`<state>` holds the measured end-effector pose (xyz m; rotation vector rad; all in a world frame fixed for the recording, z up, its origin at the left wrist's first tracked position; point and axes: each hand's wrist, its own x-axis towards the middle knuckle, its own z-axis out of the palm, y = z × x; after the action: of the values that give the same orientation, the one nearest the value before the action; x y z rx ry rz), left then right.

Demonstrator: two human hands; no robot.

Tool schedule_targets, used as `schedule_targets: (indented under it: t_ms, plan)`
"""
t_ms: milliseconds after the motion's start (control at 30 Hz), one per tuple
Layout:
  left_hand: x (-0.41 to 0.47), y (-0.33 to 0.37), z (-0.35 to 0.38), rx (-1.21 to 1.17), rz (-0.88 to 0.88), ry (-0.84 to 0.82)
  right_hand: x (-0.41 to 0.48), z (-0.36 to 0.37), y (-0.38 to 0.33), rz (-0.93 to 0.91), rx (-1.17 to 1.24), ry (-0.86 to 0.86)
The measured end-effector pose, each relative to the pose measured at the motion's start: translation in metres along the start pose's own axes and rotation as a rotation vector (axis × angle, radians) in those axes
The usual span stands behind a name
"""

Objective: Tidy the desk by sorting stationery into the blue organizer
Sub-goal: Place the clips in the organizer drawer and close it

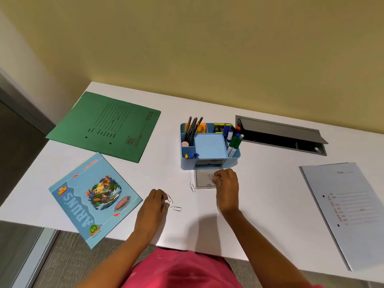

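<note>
Left hand (154, 202) pinches clip (169, 198); loose clip (176, 208) lies just right of its fingertips, long axis across desk (259, 194) (left hand nearer). Right hand (225, 181) curled over organizer (187, 163) drawer (202, 180), drawer clip (211, 176) at fingertips, grip unclear.

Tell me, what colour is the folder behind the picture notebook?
The folder is dark green, seen best in the head view.

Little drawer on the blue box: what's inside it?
One paper clip shows in the open drawer, at the right hand fingertips. The hand covers its right side, so more may hide there.
</note>
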<state>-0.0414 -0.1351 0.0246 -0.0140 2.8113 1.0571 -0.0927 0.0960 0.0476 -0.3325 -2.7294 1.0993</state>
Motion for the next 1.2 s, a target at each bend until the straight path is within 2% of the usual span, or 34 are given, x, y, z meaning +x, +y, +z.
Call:
schedule_targets:
  t_ms: [100,200,300,400,567,700,933,1100,1200]
  plan:
    - [0.001,-0.003,-0.003,0.004,0.012,0.003,-0.005,0.001,-0.003,0.033,0.022,0.027]
    - [0.001,-0.006,-0.004,0.012,0.019,-0.002,-0.018,-0.002,-0.016,0.006,0.105,0.124]
    - [0.002,-0.009,-0.004,0.015,0.038,-0.005,-0.04,0.011,-0.025,-0.158,0.006,0.129]
    - [0.005,-0.012,-0.005,0.042,0.073,-0.008,-0.063,0.038,-0.024,-0.387,-0.221,-0.016]
    - [0.006,-0.014,-0.005,0.086,0.105,-0.005,-0.066,0.06,-0.04,-0.194,-0.507,-0.264]
    - [0.006,-0.015,-0.006,0.117,0.131,-0.006,-0.059,0.068,-0.046,-0.09,-0.653,-0.315]
    - [0.01,-0.018,-0.007,0.11,0.133,-0.006,-0.065,0.074,-0.037,-0.103,-0.577,-0.239]
    - [0.01,-0.017,-0.006,0.117,0.146,0.0,-0.069,0.079,-0.02,-0.014,-0.293,-0.189]
    - [0.012,-0.017,-0.005,0.117,0.145,-0.003,-0.072,0.078,-0.012,0.04,-0.242,-0.275]
